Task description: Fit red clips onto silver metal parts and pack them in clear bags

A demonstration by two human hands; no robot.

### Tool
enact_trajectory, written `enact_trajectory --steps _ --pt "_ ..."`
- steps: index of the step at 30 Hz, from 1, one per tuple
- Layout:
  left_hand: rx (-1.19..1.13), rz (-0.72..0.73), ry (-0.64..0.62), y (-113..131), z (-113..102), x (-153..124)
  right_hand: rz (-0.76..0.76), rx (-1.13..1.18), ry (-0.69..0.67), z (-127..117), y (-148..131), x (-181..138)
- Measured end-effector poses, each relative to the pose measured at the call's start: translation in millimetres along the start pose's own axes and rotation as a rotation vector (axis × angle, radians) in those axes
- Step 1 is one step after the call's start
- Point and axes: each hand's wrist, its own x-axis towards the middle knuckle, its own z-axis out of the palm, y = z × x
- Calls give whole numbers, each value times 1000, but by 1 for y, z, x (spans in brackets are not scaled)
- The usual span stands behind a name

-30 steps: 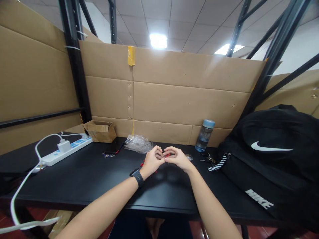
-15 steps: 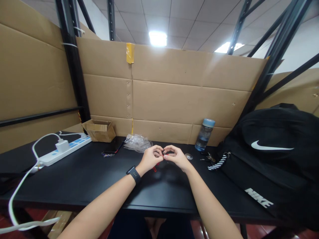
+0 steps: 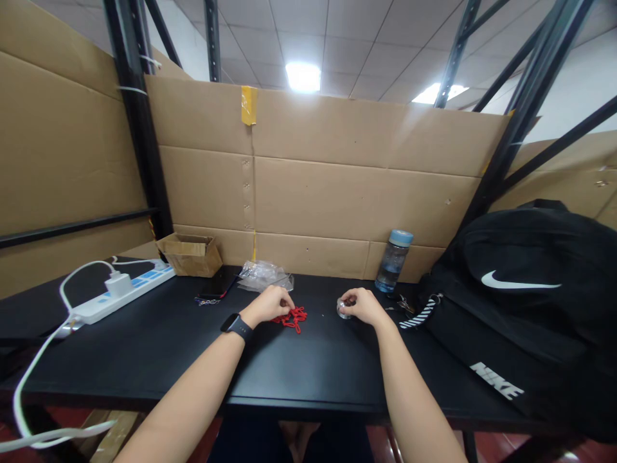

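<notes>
A small heap of red cord lies on the black tabletop with loops spread out. My left hand, with a dark watch on the wrist, has its fingers pinched together on the cord's upper left side. To the right, my right hand grips a small clear round thing, like a little spool or roll, between thumb and fingers. It is held at or just above the table; its exact kind is hard to make out.
A crumpled clear plastic bag, a phone and a small cardboard box lie toward the back left. A white power strip is farther left. A water bottle, keys and a black backpack occupy the right.
My hands were together at the middle with the red cord; now they are apart. The right hand has taken the clear round thing from the table and moved it left. The cord lies lower.
</notes>
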Motion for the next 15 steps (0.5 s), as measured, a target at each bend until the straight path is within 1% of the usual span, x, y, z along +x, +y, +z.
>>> enact_trajectory --steps 3,6,7,9,11,12,13,15 --pt "-5 -3 -12 -2 2 0 56 -14 -44 -1 6 -2" --pt "8 -15 20 -4 6 0 28 -14 -103 1 5 -2" --pt "18 -22 26 -6 7 0 9 -32 -92 1 5 -1" --pt "53 -51 25 -14 9 -1 10 -105 -6 -1 8 0" --pt "103 -118 12 -25 9 -3 107 -208 82 -3 14 0" --pt "127 -166 6 -30 9 -4 173 -252 94 -4 19 0" --pt "147 -215 1 -35 9 -5 235 -285 87 -5 24 0" --pt "177 -294 5 -42 7 -7 302 -312 49 -6 33 -1"
